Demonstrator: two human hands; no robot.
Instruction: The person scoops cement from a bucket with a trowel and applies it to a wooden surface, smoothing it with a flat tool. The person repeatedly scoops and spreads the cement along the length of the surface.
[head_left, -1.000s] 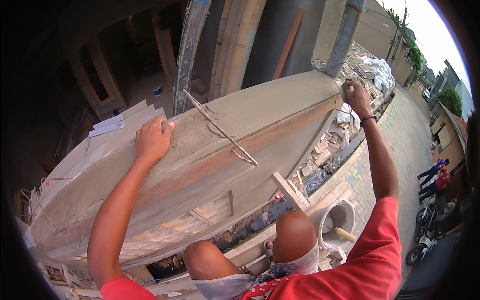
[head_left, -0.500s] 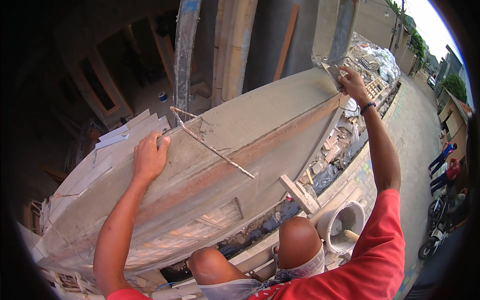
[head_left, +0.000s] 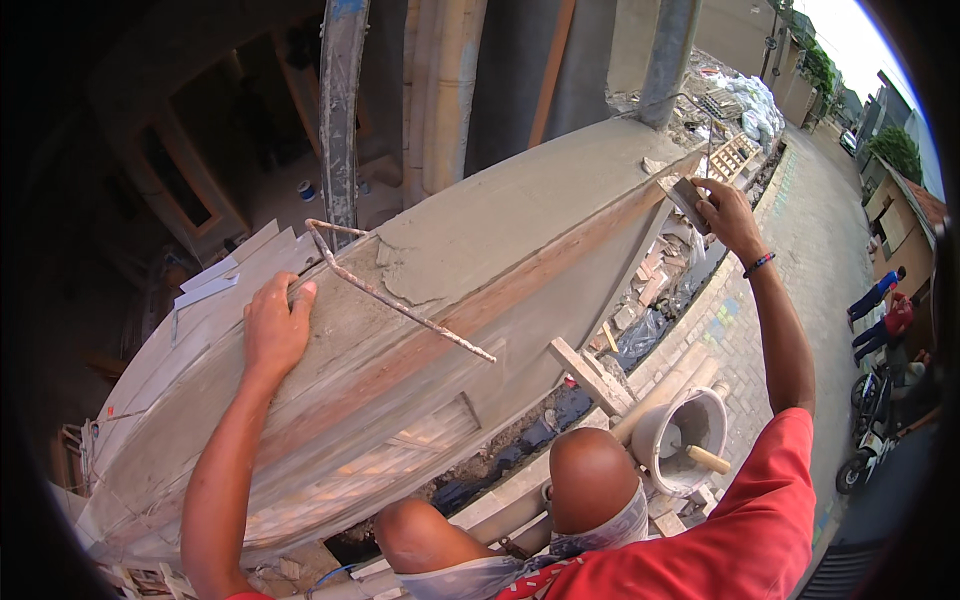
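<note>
A long, curved concrete ledge (head_left: 520,215), smooth and wet-looking toward its far end, runs from lower left to upper right. My left hand (head_left: 277,330) grips its far left edge, fingers curled over and thumb on top. Just off the ledge's right end, my right hand (head_left: 730,218) pinches a small, flat, dark rectangular scraper (head_left: 690,203), apart from the surface. A wooden board (head_left: 600,225) lines the ledge's near side. Between my hands, a bent, crusted metal rod (head_left: 395,305) sticks out over the ledge, and beside it the mortar is rough and cracked.
By my right knee stands a mortar-stained bucket (head_left: 680,440) with a wooden-handled tool (head_left: 709,459) inside. A wooden beam (head_left: 590,377) juts out below the ledge. Rubble (head_left: 650,285) fills the ditch beside a paved lane (head_left: 810,240). Two people (head_left: 883,325) and a motorbike (head_left: 862,440) are at far right.
My right hand has lifted the scraper off the ledge's far end and brought it outward and slightly nearer me. The view has shifted slightly; my left hand keeps its place on the edge.
</note>
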